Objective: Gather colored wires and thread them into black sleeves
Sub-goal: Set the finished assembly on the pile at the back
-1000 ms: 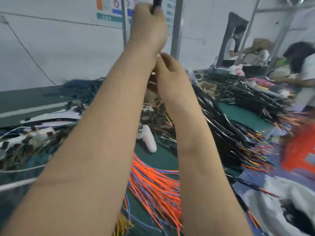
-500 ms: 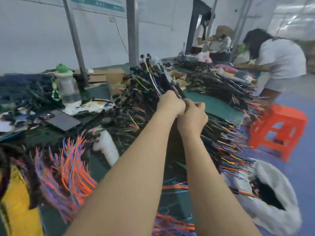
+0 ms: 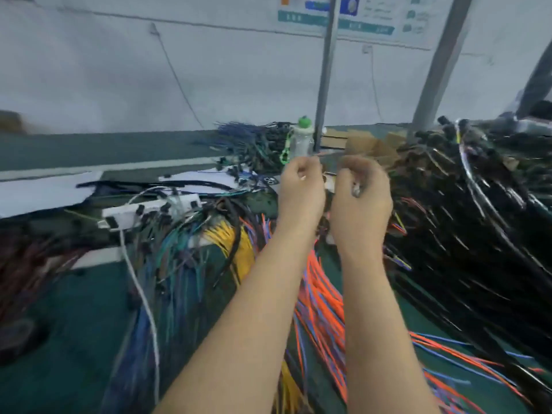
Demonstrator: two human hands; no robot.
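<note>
Our left hand [image 3: 301,191] and right hand [image 3: 362,201] hover with fingers curled, and we cannot tell through the blur what they hold, above the thin orange insulated wires [image 3: 324,297], whose long axis runs toward us beneath both wrists.

Glossy black plastic on the sleeves [image 3: 478,234], streaked with highlights. Smooth, bright plastic insulation on the orange wires [image 3: 322,309]. Matt green covering on the table [image 3: 74,309] (cloth or rubber, hard to tell). Clear plastic for the bottle [image 3: 301,143], dull grey metal for the posts [image 3: 327,85], brown cardboard [image 3: 370,144] and white paper [image 3: 38,192] behind.
</note>
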